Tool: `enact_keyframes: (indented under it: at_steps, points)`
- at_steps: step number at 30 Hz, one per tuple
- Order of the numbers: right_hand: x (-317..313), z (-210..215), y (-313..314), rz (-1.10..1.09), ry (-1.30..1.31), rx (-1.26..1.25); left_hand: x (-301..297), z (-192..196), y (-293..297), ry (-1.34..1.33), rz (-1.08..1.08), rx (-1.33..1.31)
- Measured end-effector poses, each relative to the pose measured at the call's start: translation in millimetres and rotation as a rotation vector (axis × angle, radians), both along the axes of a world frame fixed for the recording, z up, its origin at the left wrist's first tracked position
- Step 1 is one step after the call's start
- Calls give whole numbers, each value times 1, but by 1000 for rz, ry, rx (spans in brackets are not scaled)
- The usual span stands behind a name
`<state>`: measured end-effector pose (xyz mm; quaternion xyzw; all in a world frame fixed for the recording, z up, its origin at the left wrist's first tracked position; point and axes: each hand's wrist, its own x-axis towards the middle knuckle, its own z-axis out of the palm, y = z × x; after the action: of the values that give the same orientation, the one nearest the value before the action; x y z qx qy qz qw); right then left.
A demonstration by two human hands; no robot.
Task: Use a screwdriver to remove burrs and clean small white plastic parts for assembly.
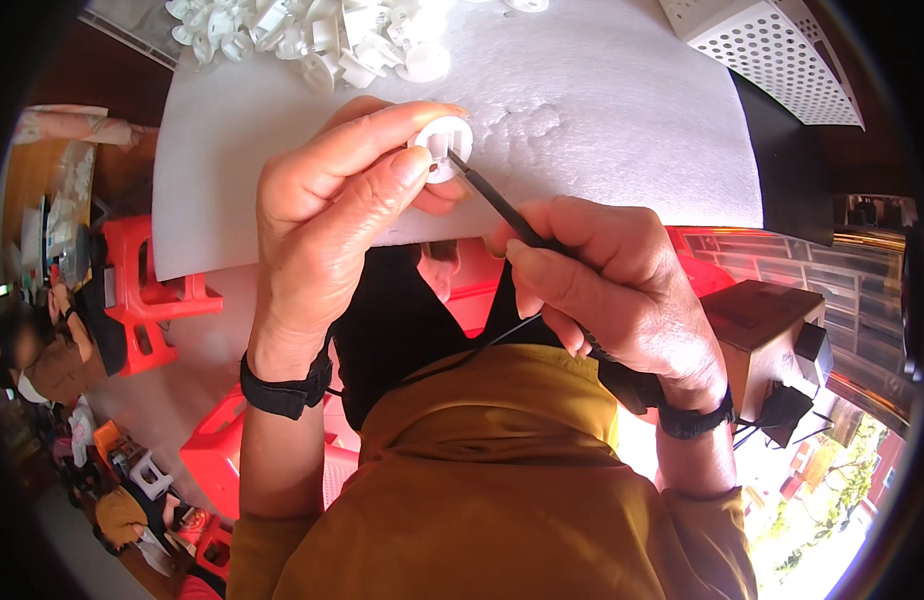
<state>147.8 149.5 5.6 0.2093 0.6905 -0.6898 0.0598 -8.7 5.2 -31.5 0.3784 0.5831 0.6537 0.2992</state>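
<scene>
Pinching a white disc [442, 131] at its fingertips, the left grip [327, 185] faces the right grip's [612, 275] clasped tool [498, 206].

Beside the white-covered table [632, 150], 1 red plastic stool [132, 275] stands on pale floor [137, 408]; bright daylight and greenery [832, 485] show lower right.
</scene>
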Motion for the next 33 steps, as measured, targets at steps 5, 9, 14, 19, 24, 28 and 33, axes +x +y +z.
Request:
enact_keyframes:
  at_steps: [5,9,14,19,24,28,33]
  points:
    - [8,-17,-4,11,223,352,1,-2,1,51,24,65]
    - [13,-12,-3,-92,311,500,-1,-2,0,37,20,65]
    - [21,-9,-1,-63,313,572,-1,-2,3,-18,21,113]
    - [20,-8,-4,-31,327,585,-1,-1,1,-15,14,90]
    - [18,-9,-3,-4,394,675,-2,-2,1,-5,2,82]
    - [17,-7,-2,14,341,685,-2,-1,2,13,3,84]
    - [15,-9,-3,27,378,699,-2,-2,2,44,2,64]
